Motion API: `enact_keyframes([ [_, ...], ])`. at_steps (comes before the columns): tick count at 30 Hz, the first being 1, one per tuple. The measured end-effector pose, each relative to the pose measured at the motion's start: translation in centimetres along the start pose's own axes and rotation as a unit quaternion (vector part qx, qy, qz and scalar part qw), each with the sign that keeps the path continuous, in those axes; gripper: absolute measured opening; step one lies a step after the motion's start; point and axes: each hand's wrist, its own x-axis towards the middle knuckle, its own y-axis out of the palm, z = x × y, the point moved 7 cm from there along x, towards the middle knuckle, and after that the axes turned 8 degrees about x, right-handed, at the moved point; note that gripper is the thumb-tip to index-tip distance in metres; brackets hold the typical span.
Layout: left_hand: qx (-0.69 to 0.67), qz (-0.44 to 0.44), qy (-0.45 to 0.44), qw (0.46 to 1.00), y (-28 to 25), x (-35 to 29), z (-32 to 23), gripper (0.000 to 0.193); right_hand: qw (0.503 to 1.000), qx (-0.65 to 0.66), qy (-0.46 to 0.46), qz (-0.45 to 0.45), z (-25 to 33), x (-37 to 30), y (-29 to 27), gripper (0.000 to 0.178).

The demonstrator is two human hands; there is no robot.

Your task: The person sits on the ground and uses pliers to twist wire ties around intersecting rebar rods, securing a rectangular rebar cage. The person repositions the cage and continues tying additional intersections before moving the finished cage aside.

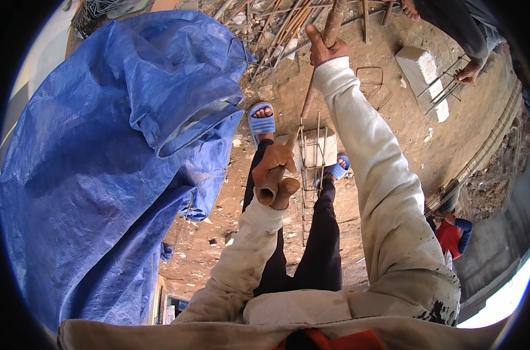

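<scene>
My left hand is wrapped round a rusty hollow pipe, its round open end toward me. Further out and to the right, my right hand grips another long rusty pipe with the thumb raised along it. The far end of the left pipe and the near end of the right one come close together beside a rebar frame. Whether either pipe is fitted over a bar, I cannot tell. Under the frame, between my feet in blue sandals, lies a pale concrete block.
A large crumpled blue tarp covers the left side. Rusty rods lie at the back. At far right a co-worker's hand holds thin rods near another concrete block. A person in red is at the right.
</scene>
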Motion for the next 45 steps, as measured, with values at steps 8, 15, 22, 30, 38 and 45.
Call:
enact_keyframes([
  [8,0.000,0.101,-0.047,0.994,-0.9,1.8,-3.8,0.037,0.998,-0.024,0.062,-0.025,-4.9,4.0,2.3,0.054],
  [15,-0.057,0.101,-0.039,0.992,0.1,2.5,-4.7,0.034,0.991,-0.060,0.113,0.033,-8.2,8.3,5.7,0.052],
  [22,0.000,0.103,-0.059,0.993,-0.7,4.4,-5.1,0.044,0.988,-0.094,0.121,0.020,-9.4,9.7,6.9,0.048],
  [30,-0.032,0.121,-0.023,0.992,-0.4,4.4,-5.7,0.024,0.986,-0.109,0.119,0.046,-9.5,11.2,7.7,0.040],
  [38,-0.011,0.129,-0.058,0.990,-0.1,4.2,-5.7,0.029,0.978,-0.149,0.125,0.082,-12.0,12.7,8.4,0.040],
  [45,-0.006,0.111,-0.051,0.992,-0.1,4.1,-5.5,0.030,0.984,-0.077,0.149,0.064,-10.9,11.3,7.8,0.029],
])
